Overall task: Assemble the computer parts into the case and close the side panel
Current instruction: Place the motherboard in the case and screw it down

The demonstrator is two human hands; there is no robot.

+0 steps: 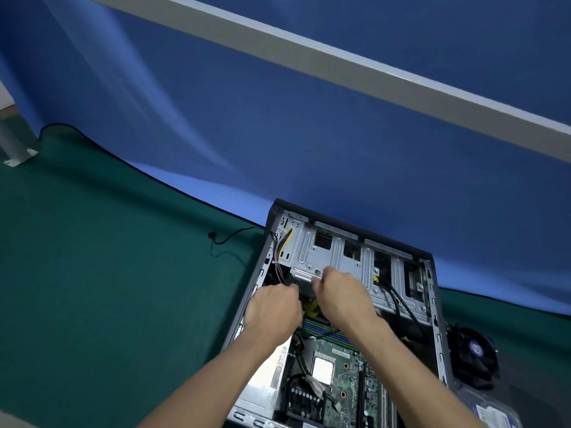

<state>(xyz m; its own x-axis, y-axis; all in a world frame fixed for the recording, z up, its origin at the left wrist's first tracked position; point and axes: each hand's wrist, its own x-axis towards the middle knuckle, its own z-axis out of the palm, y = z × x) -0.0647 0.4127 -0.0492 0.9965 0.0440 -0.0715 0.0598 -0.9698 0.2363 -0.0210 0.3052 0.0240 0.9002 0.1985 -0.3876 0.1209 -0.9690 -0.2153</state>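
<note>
Head view: we see open case lying on green table, side panel off. Both hands inside near drive cage. Left hand fingers curled, hidden among cables; hold we cannot tell. Right hand fingers pinch small pale part. Cooler fan just right of case.

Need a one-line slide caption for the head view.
Both hands, left and right, work inside the open computer case.
</note>
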